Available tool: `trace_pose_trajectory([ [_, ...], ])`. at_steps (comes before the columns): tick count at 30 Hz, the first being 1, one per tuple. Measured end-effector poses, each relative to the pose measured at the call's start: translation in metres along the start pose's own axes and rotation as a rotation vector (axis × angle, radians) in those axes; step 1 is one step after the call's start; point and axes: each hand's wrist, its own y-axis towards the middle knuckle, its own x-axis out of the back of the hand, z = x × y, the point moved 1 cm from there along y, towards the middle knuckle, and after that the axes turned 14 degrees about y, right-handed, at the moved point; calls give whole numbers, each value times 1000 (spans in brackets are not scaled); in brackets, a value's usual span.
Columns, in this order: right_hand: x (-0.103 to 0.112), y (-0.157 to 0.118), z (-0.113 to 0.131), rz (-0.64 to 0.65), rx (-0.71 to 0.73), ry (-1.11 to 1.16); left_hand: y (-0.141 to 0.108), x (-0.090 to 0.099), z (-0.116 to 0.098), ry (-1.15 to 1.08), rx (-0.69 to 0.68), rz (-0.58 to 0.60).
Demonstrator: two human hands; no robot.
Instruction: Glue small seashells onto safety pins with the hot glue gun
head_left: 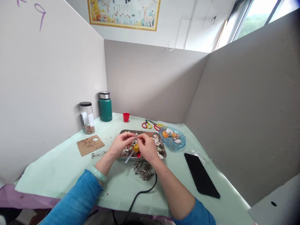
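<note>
In the centre of the frame, the left hand [122, 144] and right hand [148, 147] meet, fingertips pinched together around a small piece [136, 137], mostly hidden by the fingers. They hover over a metal tray [165, 153] of shells [156, 137], where a yellow tool [136, 147] with a translucent stick shows between the wrists. Just below the tray, at lower centre, lies a heap of metal clips [143, 171]; a black cord [138, 194] curves beside it. Right of centre sits a blue plate [170, 146], touching the tray's edge.
</note>
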Motion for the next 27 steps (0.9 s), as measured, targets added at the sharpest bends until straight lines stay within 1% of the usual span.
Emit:
trace_pose_trajectory([
  [12, 0, -1, 1, 9, 27, -28, -3, -2, -7, 48, 2, -35],
  [19, 1, -1, 1, 16, 42, -60, -2, -2, -5, 40, 4, -38],
  [27, 2, -4, 5, 50, 129, -142, -3, -1, -5, 34, 2, -40],
])
